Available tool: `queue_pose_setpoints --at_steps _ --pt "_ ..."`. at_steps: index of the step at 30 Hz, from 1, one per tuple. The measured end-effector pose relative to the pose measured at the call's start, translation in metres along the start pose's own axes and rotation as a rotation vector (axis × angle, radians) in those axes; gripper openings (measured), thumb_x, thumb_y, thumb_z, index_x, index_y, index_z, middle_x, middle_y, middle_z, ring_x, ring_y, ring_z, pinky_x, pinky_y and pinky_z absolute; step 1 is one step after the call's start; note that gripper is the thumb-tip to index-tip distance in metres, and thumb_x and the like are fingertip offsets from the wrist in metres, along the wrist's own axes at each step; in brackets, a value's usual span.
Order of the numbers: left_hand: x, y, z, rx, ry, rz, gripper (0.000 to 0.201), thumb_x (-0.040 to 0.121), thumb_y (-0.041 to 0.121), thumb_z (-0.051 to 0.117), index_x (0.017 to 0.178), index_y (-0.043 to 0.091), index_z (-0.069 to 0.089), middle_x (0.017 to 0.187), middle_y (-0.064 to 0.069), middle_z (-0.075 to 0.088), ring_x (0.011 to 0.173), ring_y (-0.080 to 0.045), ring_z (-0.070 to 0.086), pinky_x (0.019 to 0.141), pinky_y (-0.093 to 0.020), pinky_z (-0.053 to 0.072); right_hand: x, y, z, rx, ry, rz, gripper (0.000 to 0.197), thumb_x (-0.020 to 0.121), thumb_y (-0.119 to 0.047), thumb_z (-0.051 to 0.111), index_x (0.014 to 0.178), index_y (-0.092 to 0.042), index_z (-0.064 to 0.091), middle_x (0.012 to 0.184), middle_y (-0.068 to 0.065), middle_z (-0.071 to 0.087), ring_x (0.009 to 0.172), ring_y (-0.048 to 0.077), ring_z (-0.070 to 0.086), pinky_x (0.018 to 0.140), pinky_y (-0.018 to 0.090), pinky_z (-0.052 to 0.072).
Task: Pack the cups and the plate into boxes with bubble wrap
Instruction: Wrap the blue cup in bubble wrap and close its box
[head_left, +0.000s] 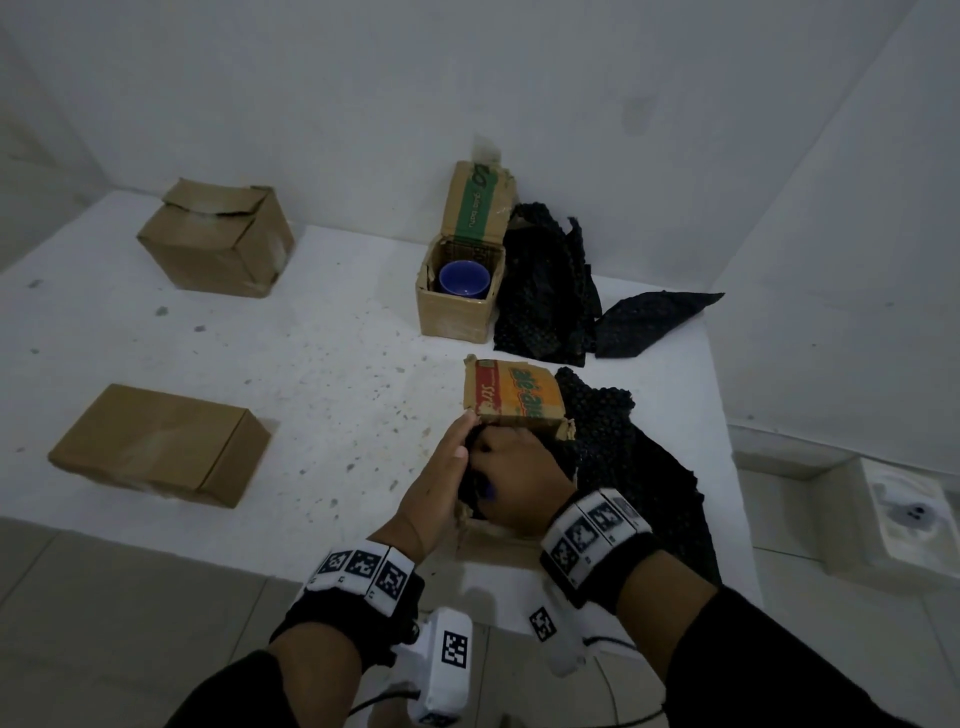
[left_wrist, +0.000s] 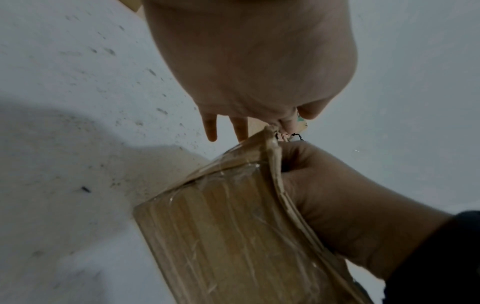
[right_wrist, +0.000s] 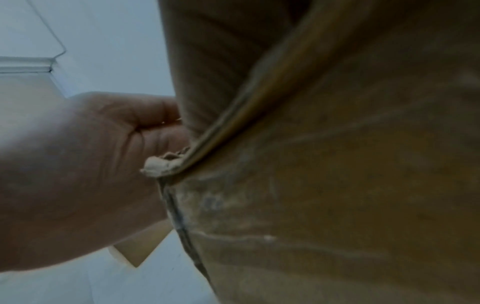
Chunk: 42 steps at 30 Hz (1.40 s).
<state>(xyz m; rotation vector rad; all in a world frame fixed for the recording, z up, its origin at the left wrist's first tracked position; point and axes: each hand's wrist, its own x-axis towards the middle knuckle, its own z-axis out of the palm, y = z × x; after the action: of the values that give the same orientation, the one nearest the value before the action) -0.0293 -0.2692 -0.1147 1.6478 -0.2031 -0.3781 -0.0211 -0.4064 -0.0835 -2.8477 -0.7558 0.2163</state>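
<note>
Near box: A small cardboard box (head_left: 511, 400) sits near the front right corner of the white worktop (head_left: 322, 364). Its printed lid flap stands up at the back, so the top is open for packing.

Right hand: The right hand (head_left: 511, 480) reaches down into this box. Its fingers curl around dark bubble wrap (head_left: 475, 486), and a bit of blue peeks out between them. I think that blue is a cup being pushed down inside its wrap.

Left hand: The left hand (head_left: 441, 480) lies flat against the left wall of the box with the fingers straight. It holds nothing. It looks like it keeps the box from sliding while the other hand pushes.

Spare wrap: More black bubble wrap (head_left: 631, 470) lies under and to the right of this box, by the right edge. It is close, so it is easy to grab.

Far box: Another open box (head_left: 460, 288) stands near the back right corner. A blue cup (head_left: 464, 279) sits inside it with no wrap on top. A pile of wrap (head_left: 550, 291) lies just beside it.

Shut boxes: Two brown boxes sit on the left side, one tall box (head_left: 218, 241) at the back and one flat box (head_left: 161, 444) near the front. Both are closed, so I cannot tell what is inside. I see no plate.

What is left: The near box needs its lid folded down, I think. The far cup may need wrap.
</note>
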Motion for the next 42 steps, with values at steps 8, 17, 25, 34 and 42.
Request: queue_pose_setpoints --at_steps 8,17,25,34,42 --pt "-0.004 0.0 0.007 0.072 0.004 0.036 0.045 0.089 0.042 0.022 0.134 0.043 0.016 0.139 0.034 0.012 0.135 0.008 0.011 0.095 0.009 0.012 -0.023 -0.011 0.006 0.302 -0.03 0.566 0.065 0.09 -0.041 0.048 0.14 -0.009 0.024 0.133 0.02 0.036 0.117 0.035 0.044 0.094 0.041 0.044" --pt "-0.003 0.0 0.003 0.121 -0.023 0.065 0.043 0.096 0.033 0.023 0.138 0.033 0.014 0.139 0.033 0.009 0.127 0.022 0.007 0.096 0.009 0.01 -0.009 -0.005 -0.007 0.372 -0.126 0.64 0.059 0.091 -0.049 0.047 0.13 -0.006 0.036 0.132 0.019 0.039 0.119 0.034 0.042 0.098 0.039 0.039" --pt "-0.003 -0.001 0.0 0.133 -0.061 0.074 0.045 0.091 0.038 0.02 0.135 0.041 0.012 0.139 0.036 0.006 0.127 0.026 0.004 0.1 0.006 0.008 -0.022 -0.021 -0.003 0.503 -0.098 0.726 0.086 0.09 -0.051 0.047 0.148 -0.014 -0.003 0.147 0.026 0.02 0.122 0.036 0.045 0.097 0.038 0.042" --pt "0.002 -0.006 -0.008 0.13 -0.11 0.087 0.046 0.091 0.036 0.021 0.136 0.037 0.014 0.141 0.032 0.007 0.123 0.032 0.005 0.098 0.007 0.009 -0.025 -0.022 -0.026 0.215 -0.16 0.585 0.058 0.089 -0.034 0.056 0.137 -0.015 0.029 0.134 0.019 0.03 0.109 0.035 0.051 0.087 0.036 0.046" --pt "0.006 -0.007 -0.016 0.121 -0.185 0.066 0.044 0.089 0.054 0.022 0.131 0.05 0.011 0.139 0.039 0.004 0.124 0.031 0.003 0.101 0.005 0.007 -0.016 -0.018 -0.017 0.346 -0.249 0.689 0.079 0.083 -0.039 0.064 0.142 -0.013 0.019 0.138 0.018 0.032 0.122 0.034 0.044 0.096 0.039 0.041"
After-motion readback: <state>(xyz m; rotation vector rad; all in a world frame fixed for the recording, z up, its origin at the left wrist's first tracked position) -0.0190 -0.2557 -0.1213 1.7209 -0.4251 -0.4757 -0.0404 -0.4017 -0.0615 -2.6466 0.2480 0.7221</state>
